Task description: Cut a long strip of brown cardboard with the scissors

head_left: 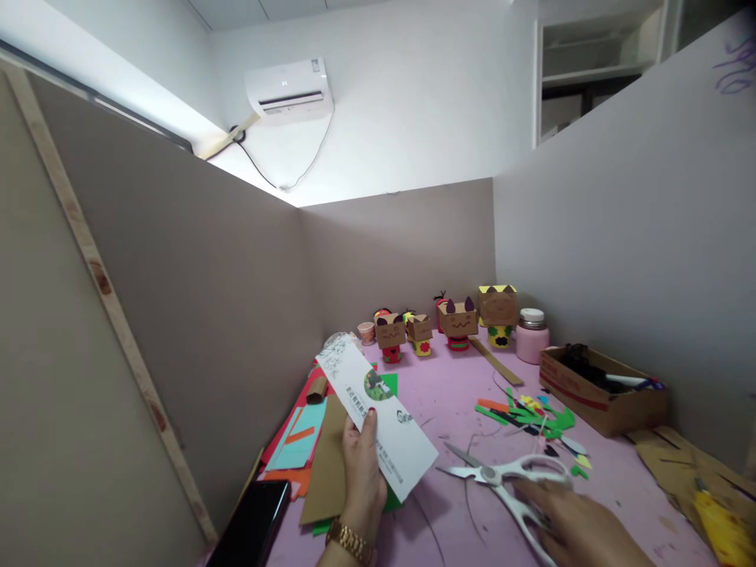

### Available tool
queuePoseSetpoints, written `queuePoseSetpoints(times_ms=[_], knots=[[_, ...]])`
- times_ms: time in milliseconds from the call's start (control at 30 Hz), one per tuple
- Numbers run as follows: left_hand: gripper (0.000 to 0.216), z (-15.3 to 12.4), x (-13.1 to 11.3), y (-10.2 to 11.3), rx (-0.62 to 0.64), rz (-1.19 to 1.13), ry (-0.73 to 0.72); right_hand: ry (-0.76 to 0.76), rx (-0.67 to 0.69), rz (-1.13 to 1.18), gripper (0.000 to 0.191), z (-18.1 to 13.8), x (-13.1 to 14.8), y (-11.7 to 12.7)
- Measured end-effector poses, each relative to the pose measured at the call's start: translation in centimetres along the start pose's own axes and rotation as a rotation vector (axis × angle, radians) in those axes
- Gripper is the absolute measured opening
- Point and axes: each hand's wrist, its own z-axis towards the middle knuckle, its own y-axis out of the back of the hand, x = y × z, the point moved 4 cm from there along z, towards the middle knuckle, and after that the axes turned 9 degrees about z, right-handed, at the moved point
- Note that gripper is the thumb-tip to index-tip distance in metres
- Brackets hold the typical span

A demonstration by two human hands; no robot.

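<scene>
My left hand [361, 476] grips a long white printed card [378, 417] by its lower edge, thumb on top, and holds it tilted above the pink table mat [449, 409]. My right hand [576, 524] lies low at the right and rests on the handles of white scissors [511, 476] that lie on the mat with their blades pointing left. Its fingers are blurred, so I cannot say whether they grip the handles. A gold watch [350, 542] is on my left wrist.
Several cardboard box-head figures [457, 323] stand along the back wall beside a pink jar [531, 337]. A cardboard box [602, 390] sits right, coloured paper scraps [531, 417] mid-right, coloured sheets and brown card [304, 449] left, a dark phone [253, 524] at front left. Grey partitions enclose the desk.
</scene>
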Motion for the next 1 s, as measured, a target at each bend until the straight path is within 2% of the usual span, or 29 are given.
queuePoseSetpoints(times_ms=[100,200,400,533,633,733,833,900,933,1000], knots=[[0.02,-0.1,-0.1,0.0,0.001,0.001,0.003,0.017,-0.009,0.037,0.042,0.3,-0.6,-0.3],[0.021,0.0,-0.2,0.0,0.01,0.008,0.011,0.025,-0.036,-0.031,0.041,0.4,-0.3,0.2],[0.025,0.3,0.0,0.1,-0.016,0.018,0.032,0.041,-0.073,-0.119,0.069,0.4,0.0,0.5],[0.021,0.3,0.0,0.2,-0.037,0.02,0.036,0.107,-0.052,-0.027,0.051,0.5,-0.1,-0.1],[0.02,0.3,-0.3,0.3,-0.046,0.01,0.029,0.053,-0.081,0.094,0.042,0.9,-0.7,0.1],[0.02,0.7,-0.9,0.6,-0.06,-0.004,0.007,-0.007,-0.208,0.367,0.039,1.4,-1.4,0.9],[0.017,1.5,-1.6,1.5,-0.115,-0.019,-0.01,-0.123,-0.267,0.927,0.039,1.5,-1.4,1.2],[0.016,2.1,-1.8,2.1,-0.157,-0.029,-0.018,-0.268,-0.18,1.394,0.033,1.0,-0.4,0.5],[0.016,2.3,-1.8,2.3,-0.173,-0.032,-0.019,-0.338,-0.095,1.601,0.026,0.5,0.5,-0.2],[0.015,2.6,-1.7,2.6,-0.189,-0.035,-0.019,-0.422,0.126,1.837,0.018,-0.7,2.6,-1.6]])
